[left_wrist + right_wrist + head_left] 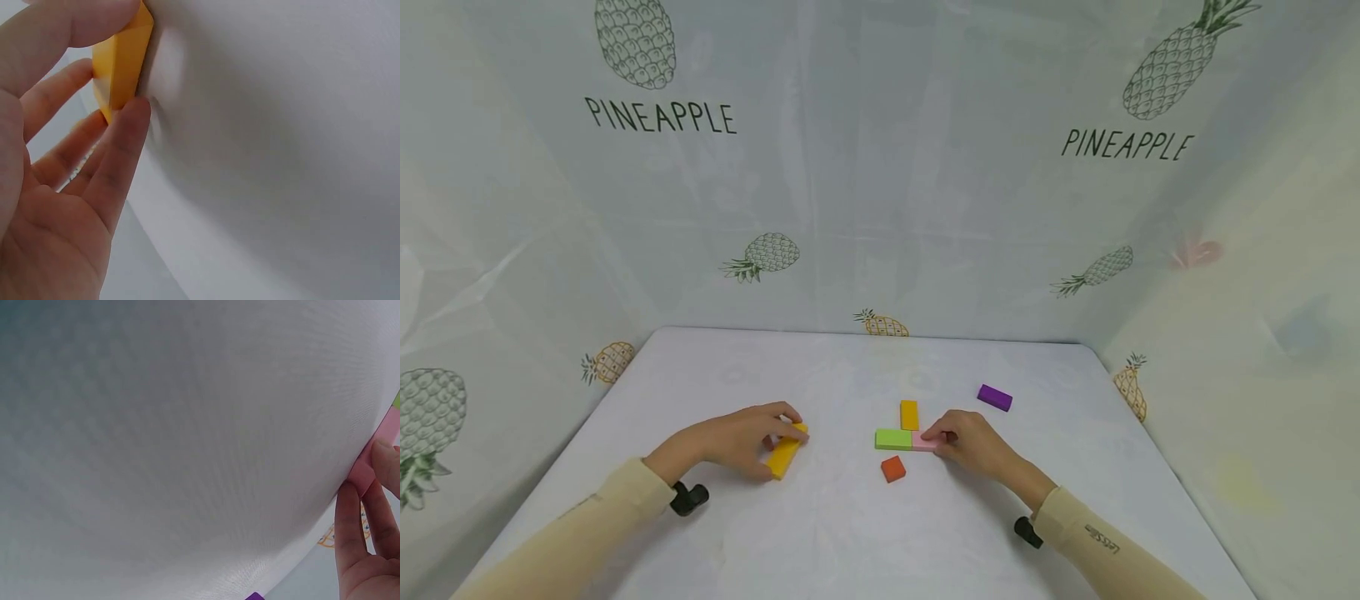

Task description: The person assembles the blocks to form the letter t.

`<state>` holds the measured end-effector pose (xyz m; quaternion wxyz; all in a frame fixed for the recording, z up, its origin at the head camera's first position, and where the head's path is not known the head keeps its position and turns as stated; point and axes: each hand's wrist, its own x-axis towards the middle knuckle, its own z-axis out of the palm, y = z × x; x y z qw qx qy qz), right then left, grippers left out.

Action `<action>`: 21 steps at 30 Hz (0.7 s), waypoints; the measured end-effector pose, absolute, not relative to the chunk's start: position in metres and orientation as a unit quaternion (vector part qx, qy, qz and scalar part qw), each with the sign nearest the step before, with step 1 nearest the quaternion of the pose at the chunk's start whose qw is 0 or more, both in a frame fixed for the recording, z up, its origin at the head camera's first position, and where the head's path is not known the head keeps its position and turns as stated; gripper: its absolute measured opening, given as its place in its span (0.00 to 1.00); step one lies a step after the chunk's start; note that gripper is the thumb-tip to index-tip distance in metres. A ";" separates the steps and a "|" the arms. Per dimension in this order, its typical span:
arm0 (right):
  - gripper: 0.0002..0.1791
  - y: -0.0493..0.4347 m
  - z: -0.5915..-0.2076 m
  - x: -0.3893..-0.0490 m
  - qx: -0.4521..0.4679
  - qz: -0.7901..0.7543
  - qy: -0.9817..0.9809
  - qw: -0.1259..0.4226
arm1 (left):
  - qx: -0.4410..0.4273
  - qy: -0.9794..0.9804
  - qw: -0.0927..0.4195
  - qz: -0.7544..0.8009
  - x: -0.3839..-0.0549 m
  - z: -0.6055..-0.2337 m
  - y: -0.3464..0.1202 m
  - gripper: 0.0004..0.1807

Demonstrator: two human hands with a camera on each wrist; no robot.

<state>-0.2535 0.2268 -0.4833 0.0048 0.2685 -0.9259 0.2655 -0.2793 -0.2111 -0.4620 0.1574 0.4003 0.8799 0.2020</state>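
Observation:
My left hand (741, 439) grips a long yellow block (786, 455) between thumb and fingers at the left of the table. The left wrist view shows the same yellow block (125, 62) close up, with fingertips along its edges. A small reddish patch shows beneath this hand; what it is I cannot tell. My right hand (976, 443) pinches the end of a pink block (922, 442), also seen as a pink block (365, 474) in the right wrist view. Its other end touches a light green block (892, 439), forming a row. A shorter yellow block (909, 415) lies just behind where they meet.
On the near side of the row lies an orange-red block (892, 469), turned at an angle. A purple block (995, 397) lies farther back to the right. The white table (820, 542) is enclosed behind and at both sides by pineapple-printed sheeting (880, 167).

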 end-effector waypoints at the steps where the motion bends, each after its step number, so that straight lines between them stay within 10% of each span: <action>1: 0.13 0.227 -0.483 -0.253 0.268 0.266 -0.926 0.004 | 0.399 0.882 0.153 0.202 -0.279 -0.462 -0.210 0.35; 21: 0.13 0.227 -0.482 -0.252 0.278 0.272 -0.921 0.008 | 0.398 0.894 0.077 0.192 -0.259 -0.444 -0.148 0.37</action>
